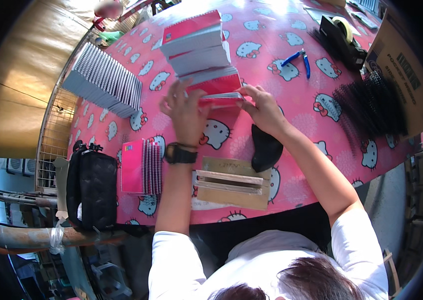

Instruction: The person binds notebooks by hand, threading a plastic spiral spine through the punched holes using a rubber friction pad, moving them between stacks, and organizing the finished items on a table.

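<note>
- The right hand (263,107) pinches the right end of a thin red booklet (220,99) between thumb and fingers; it seems held on edge to keep its sheets together.
- The left hand (186,107) has spread fingers at the booklet's left end, perhaps for steadying; blur is there, so I cannot tell if it grips.
- The booklet is just in front of the red stack (196,52), which leans in steps, probably for easy taking.
- The grey pile (106,82) shows its coil edges aligned, maybe to save space.
- The cardboard box (404,75) bears dark printed words; the board (231,200) has handwriting, too faint for me.
</note>
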A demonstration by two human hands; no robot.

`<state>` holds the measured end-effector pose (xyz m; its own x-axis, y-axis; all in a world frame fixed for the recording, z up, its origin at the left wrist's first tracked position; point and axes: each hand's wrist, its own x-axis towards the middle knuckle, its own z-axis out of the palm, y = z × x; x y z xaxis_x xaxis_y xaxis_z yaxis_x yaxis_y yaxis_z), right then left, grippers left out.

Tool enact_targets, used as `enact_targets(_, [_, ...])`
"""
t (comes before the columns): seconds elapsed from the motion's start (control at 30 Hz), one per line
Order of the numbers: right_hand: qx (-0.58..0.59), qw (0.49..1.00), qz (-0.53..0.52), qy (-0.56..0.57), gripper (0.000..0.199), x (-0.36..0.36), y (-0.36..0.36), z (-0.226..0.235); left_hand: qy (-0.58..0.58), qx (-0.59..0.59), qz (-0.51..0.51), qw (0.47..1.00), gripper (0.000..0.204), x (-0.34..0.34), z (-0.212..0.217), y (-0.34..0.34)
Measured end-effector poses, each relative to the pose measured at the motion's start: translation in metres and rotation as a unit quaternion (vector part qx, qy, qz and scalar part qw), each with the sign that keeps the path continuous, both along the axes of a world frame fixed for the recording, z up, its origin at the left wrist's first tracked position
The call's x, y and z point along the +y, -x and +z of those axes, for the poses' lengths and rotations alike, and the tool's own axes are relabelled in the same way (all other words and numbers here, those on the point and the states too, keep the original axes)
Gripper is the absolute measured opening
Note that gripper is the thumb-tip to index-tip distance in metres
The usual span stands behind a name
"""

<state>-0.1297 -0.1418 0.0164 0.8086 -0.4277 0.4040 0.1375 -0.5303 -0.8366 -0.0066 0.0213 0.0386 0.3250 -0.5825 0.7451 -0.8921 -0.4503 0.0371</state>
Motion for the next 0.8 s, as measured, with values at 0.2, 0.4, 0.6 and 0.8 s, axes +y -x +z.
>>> enact_targets(0.2, [-0.031, 0.992, 0.126, 0.007, 0.021, 0.034, 0.092, 0.073, -0.030, 0.165, -0.148, 0.975, 0.024, 0.065, 0.095, 0.062])
enact_targets(0.4, [-0.033, 0.990, 0.130, 0.036, 0.035, 0.053, 0.156, 0.036, -0.048, 0.199, -0.216, 0.955, 0.021, 0.083, 0.081, 0.119])
enact_targets(0.6, [-0.025, 0.988, 0.126, 0.081, 0.054, 0.051, 0.165, 0.027, -0.006, 0.213, -0.213, 0.953, 0.045, 0.091, 0.057, 0.121])
enact_targets(0.8, [-0.109, 0.889, 0.156, -0.417, 0.048, 0.087, 0.152, 0.012, 0.332, 0.651, -0.169, 0.661, 0.085, 0.092, -0.015, 0.152])
